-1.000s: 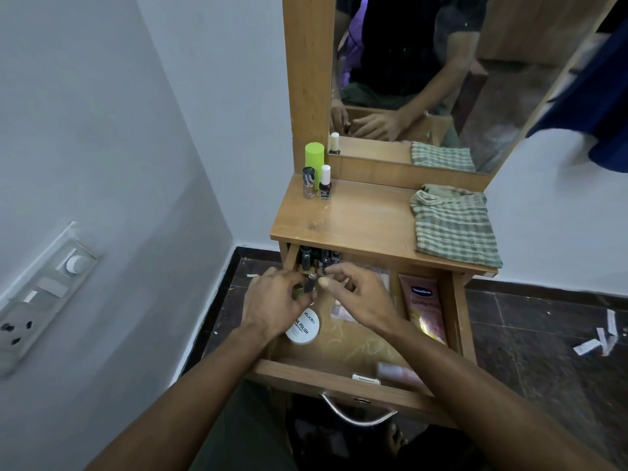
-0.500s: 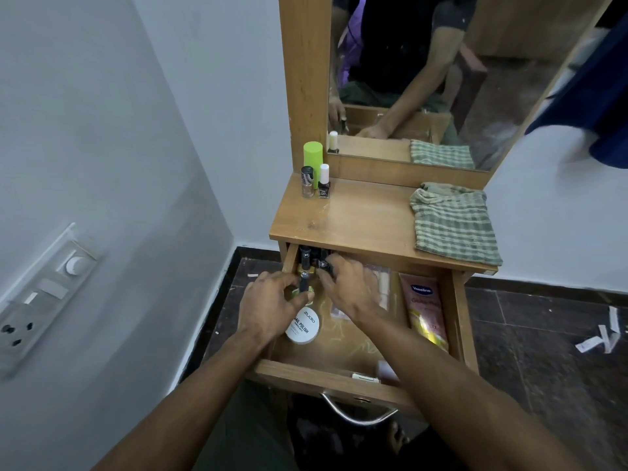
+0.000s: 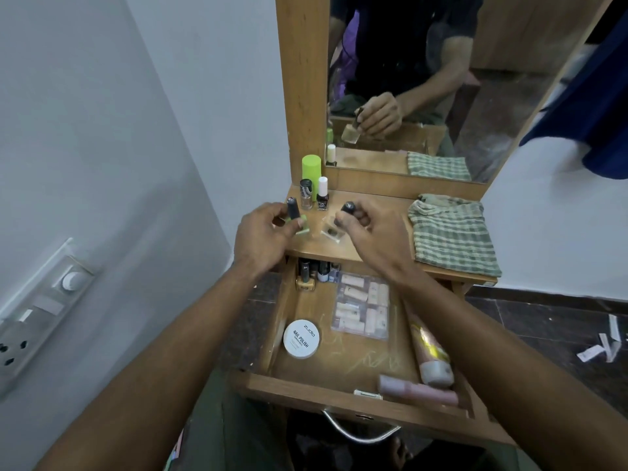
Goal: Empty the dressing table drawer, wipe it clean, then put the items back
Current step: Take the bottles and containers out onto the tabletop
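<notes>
Held over the tabletop (image 3: 370, 239): left hand (image 3: 263, 232) closed on a green nail polish bottle (image 3: 297, 220), right hand (image 3: 368, 229) closed on a clear one (image 3: 334, 229). Just behind, three bottles (image 3: 314, 188) upright by the mirror (image 3: 424, 79). Checked cloth (image 3: 452, 232) at right. Below, open drawer (image 3: 339, 389) with nail polish remover tin (image 3: 301, 338), sachet pack (image 3: 362, 307), pink tubes (image 3: 428, 355), more bottles (image 3: 316, 270) at back.

Pale blue-grey walls (image 3: 142, 137) are meeting at a corner. A switch panel (image 3: 37, 317) is sitting on the left wall. Dark stone floor tiles (image 3: 543, 321) are carrying paper scraps (image 3: 603, 345). A wood-framed mirror (image 3: 424, 79) is standing upright; blue fabric (image 3: 591, 124) is hanging at right.
</notes>
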